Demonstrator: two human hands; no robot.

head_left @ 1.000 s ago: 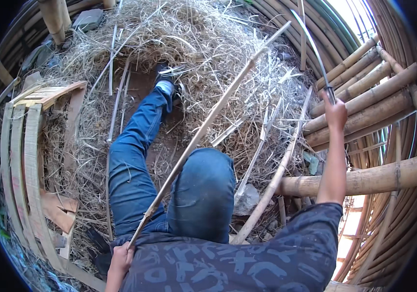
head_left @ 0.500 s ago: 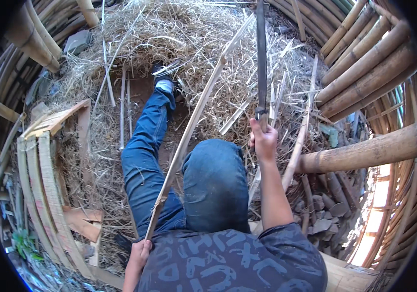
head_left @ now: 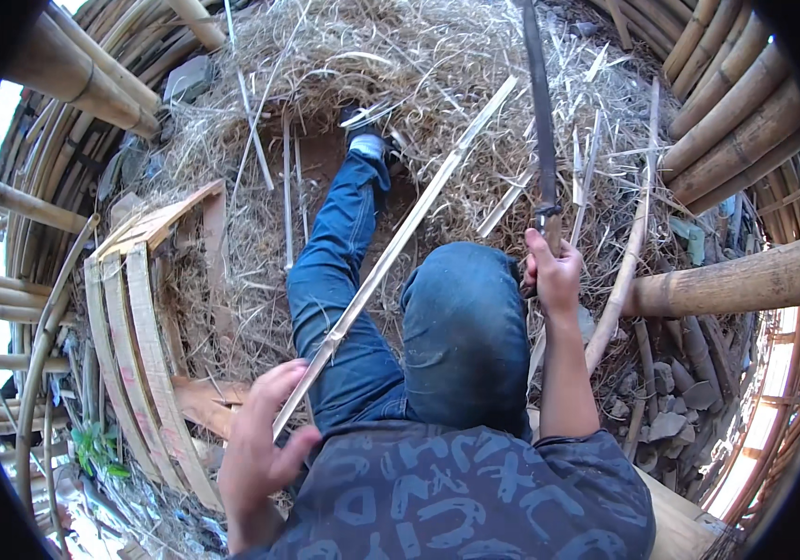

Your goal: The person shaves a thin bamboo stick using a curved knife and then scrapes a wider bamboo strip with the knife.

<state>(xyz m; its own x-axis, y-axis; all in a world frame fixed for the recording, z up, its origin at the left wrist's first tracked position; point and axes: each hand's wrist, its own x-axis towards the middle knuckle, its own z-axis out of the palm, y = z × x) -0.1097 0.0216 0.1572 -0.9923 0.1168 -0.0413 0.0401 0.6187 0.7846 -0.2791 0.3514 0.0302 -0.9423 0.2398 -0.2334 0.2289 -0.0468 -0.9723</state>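
My right hand (head_left: 552,273) is wrapped round the wooden handle of a machete (head_left: 542,112). Its long dark blade points away from me. A split bamboo strip (head_left: 409,229) slants across my left thigh, its far end over the shavings. At its near end is my left hand (head_left: 267,434), fingers stretched and thumb apart; the strip lies in the gap between them, not gripped. My bent right knee (head_left: 465,336) rises between the strip and the right arm, and my left leg (head_left: 339,243) stretches forward.
Curly bamboo shavings (head_left: 325,65) cover the ground ahead. At the left stands a slatted wooden piece (head_left: 143,355). A thick bamboo pole (head_left: 717,285) juts in from the right, above broken stones (head_left: 671,425). Bamboo walls (head_left: 741,121) curve around both sides.
My left hand has loosened from the strip's near end and spread its fingers. The strip has turned over to a paler face. The view has shifted left; the machete stays in my right hand.
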